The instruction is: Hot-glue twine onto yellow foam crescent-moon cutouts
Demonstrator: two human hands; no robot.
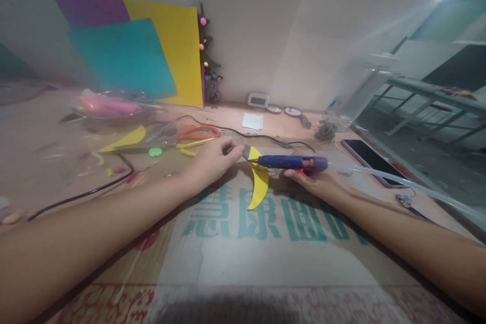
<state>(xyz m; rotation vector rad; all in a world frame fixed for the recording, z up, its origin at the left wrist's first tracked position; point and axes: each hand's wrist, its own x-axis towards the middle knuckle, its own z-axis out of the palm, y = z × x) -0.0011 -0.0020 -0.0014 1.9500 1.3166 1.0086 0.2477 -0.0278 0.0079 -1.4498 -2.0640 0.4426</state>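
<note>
My left hand (214,159) pinches a small dark grey piece (246,152) at its fingertips, which overlaps the top of a yellow crescent cutout (260,186). The crescent hangs down with its lower tip over the printed sheet. My right hand (313,181) is closed round a blue hot glue gun (292,162), its fingers mostly under the body. A long clear glue stick (402,180) sticks out of the gun's back. The gun's nozzle points left and meets the upper crescent near my left fingertips; whether it touches is too small to tell.
Orange-handled scissors (199,132), a yellow foam offcut (125,139) and scraps lie left. A black cable (243,134) crosses behind my hands. A phone (374,162) and twine ball (325,130) are at right. Coloured sheets (121,58) lean on the wall.
</note>
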